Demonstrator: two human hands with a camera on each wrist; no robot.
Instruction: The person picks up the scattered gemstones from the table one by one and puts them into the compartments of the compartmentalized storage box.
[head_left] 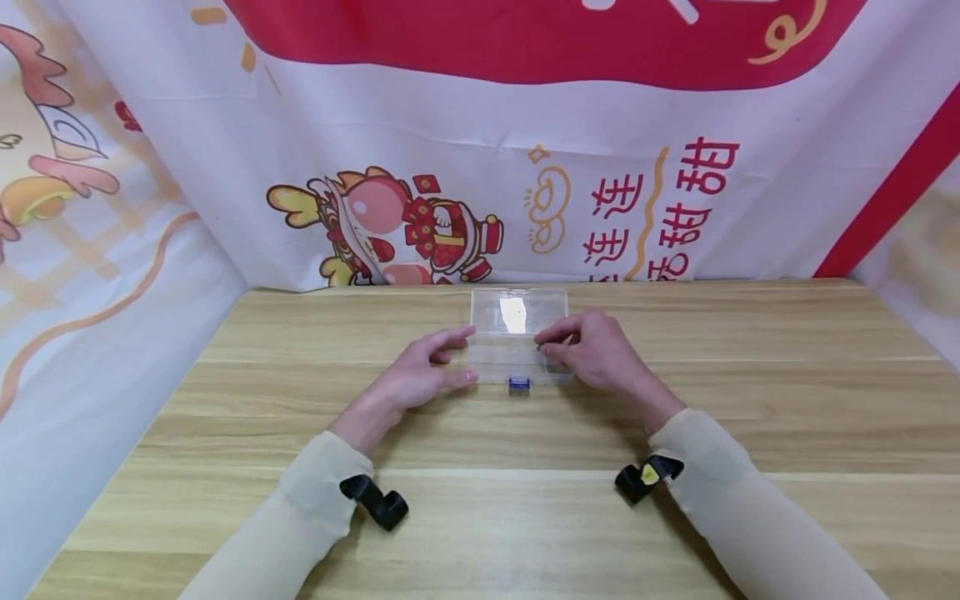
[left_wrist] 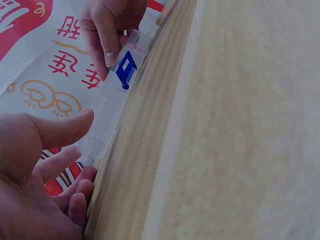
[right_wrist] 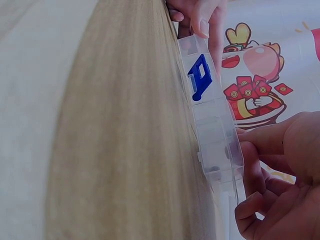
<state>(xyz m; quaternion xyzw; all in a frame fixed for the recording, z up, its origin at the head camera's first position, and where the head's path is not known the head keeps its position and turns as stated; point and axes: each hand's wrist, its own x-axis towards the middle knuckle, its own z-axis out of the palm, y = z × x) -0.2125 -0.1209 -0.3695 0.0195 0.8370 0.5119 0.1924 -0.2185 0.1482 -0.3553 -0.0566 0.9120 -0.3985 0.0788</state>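
A clear plastic compartment box (head_left: pixel 498 367) lies on the table with its clear lid (head_left: pixel 489 310) raised at the back. On its front is a blue latch (head_left: pixel 519 383). My left hand (head_left: pixel 420 371) is at the box's left end, thumb by the front corner and fingers farther back, all fairly straight. Over the right-hand compartments, my right hand (head_left: pixel 596 350) pinches a small dark piece (head_left: pixel 540 346) between thumb and fingers; its kind is too small to tell. Through the box wall (right_wrist: pixel 212 135), the right wrist view shows blurred dark spots near that hand.
The wooden table (head_left: pixel 480 517) reaches back to a white printed cloth (head_left: pixel 420 117) hanging behind the box. More cloth hangs at the left and right sides. A black wrist camera (head_left: pixel 382 504) is on the left sleeve, another camera (head_left: pixel 637 482) on the right.
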